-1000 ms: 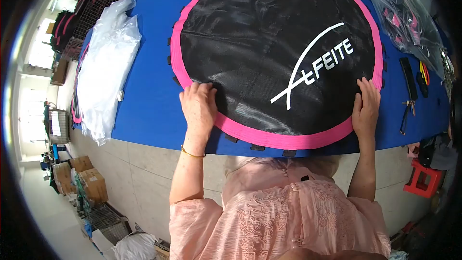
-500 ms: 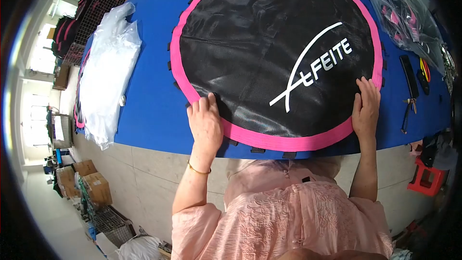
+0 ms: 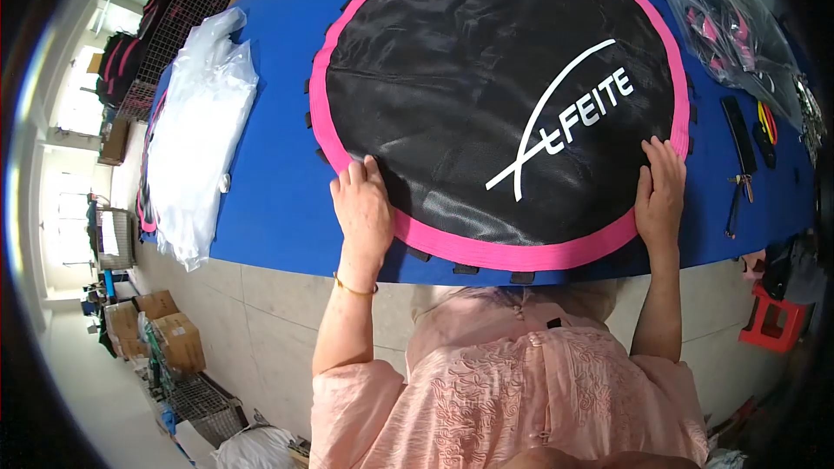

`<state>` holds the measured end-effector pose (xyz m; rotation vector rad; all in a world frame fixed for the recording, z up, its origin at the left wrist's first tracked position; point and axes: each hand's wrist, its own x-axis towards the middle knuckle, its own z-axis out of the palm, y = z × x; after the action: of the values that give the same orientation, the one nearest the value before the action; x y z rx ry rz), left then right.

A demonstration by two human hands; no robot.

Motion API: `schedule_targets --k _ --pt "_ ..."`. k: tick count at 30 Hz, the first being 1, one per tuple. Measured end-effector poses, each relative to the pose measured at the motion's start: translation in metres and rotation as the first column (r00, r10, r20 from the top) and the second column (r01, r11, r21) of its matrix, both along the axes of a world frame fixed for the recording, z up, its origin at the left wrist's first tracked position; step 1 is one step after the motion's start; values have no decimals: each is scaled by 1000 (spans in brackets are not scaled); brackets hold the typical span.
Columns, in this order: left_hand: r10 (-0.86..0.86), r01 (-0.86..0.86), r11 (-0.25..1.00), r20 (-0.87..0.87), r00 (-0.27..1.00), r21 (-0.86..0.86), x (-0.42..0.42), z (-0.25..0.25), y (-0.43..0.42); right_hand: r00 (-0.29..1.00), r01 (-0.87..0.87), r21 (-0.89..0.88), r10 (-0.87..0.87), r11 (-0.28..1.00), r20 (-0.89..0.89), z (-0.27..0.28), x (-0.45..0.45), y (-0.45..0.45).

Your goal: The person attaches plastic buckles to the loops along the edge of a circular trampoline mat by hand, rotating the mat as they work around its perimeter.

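A large round black trampoline mat (image 3: 434, 113) with a pink border (image 3: 521, 256) and white "FEITE" lettering lies flat on the blue table. Small black loops stick out around its edge. My left hand (image 3: 363, 213) rests on the near-left border, fingers laid over it and the fingertips touching the black fabric. On the near-right border lies my right hand (image 3: 662, 195), its fingers stretched out flat and the thumb slightly apart. The undersides of both hands are hidden.
White plastic bags (image 3: 195, 139) lie at the table's left, over another pink-edged piece. A clear bag with pink and black parts (image 3: 725, 26) sits at the far right. Nearer are a black strap (image 3: 738, 135) and scissors-like tool (image 3: 765, 135). A red stool (image 3: 773, 317) stands on the floor.
My left hand has slid slightly left and up along the border. The right hand and the mat have hardly moved.
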<state>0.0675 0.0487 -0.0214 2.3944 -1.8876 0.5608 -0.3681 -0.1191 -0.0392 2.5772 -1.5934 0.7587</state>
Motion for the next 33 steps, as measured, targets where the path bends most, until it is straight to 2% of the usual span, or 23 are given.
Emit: schedule_targets --k 5,10,14,17,21,25,30,33 --pt "-9 9 1000 -20 1000 1 -17 1 11 1000 5 -2 -5 1000 -12 0 1 0" --pt "112 -112 994 -15 994 10 14 1 -17 1000 2 4 -2 1000 -10 0 2 -1" --pt "117 -117 993 20 993 8 15 -3 -22 1000 1 1 -1 1000 4 0 1 -1" --pt "68 -68 996 6 998 54 -6 -1 -2 1000 -1 -5 1 1000 4 3 2 0" --pt "-146 155 985 -107 983 77 -51 9 22 1000 -10 -14 10 1000 0 -1 2 -1" --pt "-257 283 953 -208 944 110 -83 24 32 1000 -2 -12 2 1000 -15 -1 1 -1" --pt "-246 273 953 -188 951 132 -77 24 21 1000 -10 -16 10 1000 -13 -1 1 -1" --pt "-215 224 972 -115 970 71 -62 16 10 999 22 -16 -22 1000 -37 -2 1 -2"
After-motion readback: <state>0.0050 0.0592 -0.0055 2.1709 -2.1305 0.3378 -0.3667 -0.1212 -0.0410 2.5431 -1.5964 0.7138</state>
